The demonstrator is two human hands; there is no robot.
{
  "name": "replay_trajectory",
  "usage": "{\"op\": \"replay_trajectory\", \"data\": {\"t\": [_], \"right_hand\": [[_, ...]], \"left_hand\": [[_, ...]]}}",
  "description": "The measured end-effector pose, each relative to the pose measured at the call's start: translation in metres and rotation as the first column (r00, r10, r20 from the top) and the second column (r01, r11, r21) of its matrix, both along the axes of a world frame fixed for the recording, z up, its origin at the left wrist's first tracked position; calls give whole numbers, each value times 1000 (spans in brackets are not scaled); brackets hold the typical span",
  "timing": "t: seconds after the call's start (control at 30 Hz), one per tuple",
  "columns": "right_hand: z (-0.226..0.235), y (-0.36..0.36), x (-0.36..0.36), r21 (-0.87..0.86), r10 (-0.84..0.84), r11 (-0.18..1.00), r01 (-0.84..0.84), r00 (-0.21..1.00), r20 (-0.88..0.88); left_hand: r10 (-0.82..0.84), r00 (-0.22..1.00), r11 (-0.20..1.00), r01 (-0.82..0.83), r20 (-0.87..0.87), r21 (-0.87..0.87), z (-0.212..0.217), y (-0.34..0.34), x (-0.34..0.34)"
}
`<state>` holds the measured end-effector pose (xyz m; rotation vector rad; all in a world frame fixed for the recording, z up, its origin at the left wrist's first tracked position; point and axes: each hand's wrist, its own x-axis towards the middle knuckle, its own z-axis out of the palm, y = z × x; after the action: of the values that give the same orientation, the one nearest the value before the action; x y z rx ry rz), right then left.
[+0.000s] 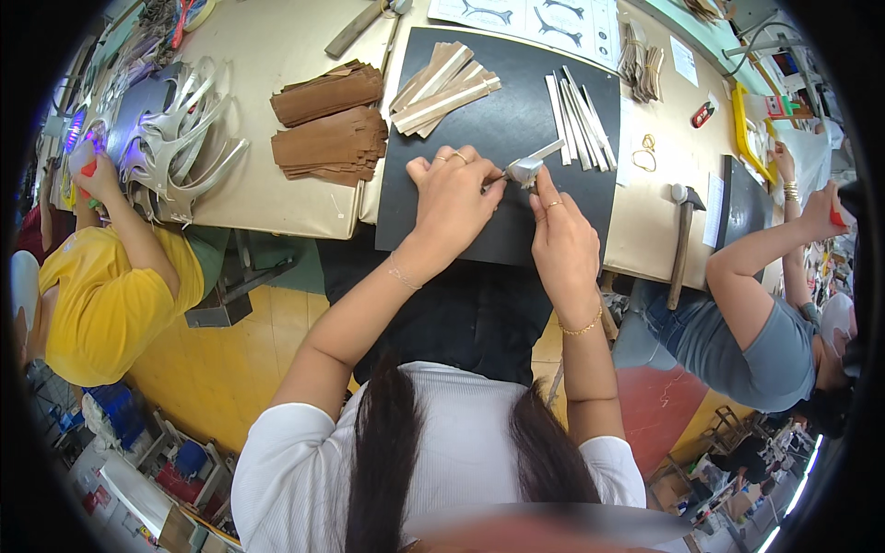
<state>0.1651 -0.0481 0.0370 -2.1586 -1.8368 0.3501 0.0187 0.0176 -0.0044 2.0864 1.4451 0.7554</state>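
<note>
Over the black mat [512, 212], both my hands meet at a pale, silvery strip [526, 170], bunched up with a flat end sticking out to the upper right. My left hand [454, 198] is closed, its fingertips pinching at the bunched part's left side. From the right, the thumb and fingers of my right hand [564, 235] close on its lower side. Exactly how the strip is folded is too small to tell. Beyond my left hand lie brown strips with a white stripe [444, 92], fanned out. Several loose white strips [581, 124] lie beyond my right hand.
Stacks of brown strips [329, 146] lie left of the mat. A hammer [683, 235] hangs over the table edge at right, near yellow rubber bands [646, 155]. Printed sheets [535, 23] lie at the back. Co-workers sit left [120, 295] and right [737, 332]; white curved parts [189, 138] lie left.
</note>
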Motion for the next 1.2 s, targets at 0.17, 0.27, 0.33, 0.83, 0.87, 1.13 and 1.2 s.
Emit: {"op": "replay_trajectory", "data": {"t": [0.17,0.27,0.33,0.83,0.87,1.13,1.2], "right_hand": [[-2,2,5,46,18,999,-17,1000,-9],[-3,2,8,152,43,988,-38,999,-30],[-2,1,7,246,19,969,8,994,-109],[-3,-3,-3,54,75,996,-74,997,-12],[-3,-3,-3,44,65,997,-65,998,18],[5,-1,0,196,84,978,-67,993,-84],[6,-3,-3,265,93,963,-54,986,-136]], "left_hand": [[8,1000,998,-8,4,-66,2,-2,-6],[13,1000,996,-13,-7,-84,3,-1,-4],[14,1000,996,-15,-8,-83,3,0,-3],[18,1000,999,-17,-19,34,-3,-4,-6],[23,1000,999,-23,-2,35,-3,-5,-9],[26,1000,1000,-26,4,7,-3,-8,-13],[33,999,999,-33,1,8,-2,-9,-12]]}}
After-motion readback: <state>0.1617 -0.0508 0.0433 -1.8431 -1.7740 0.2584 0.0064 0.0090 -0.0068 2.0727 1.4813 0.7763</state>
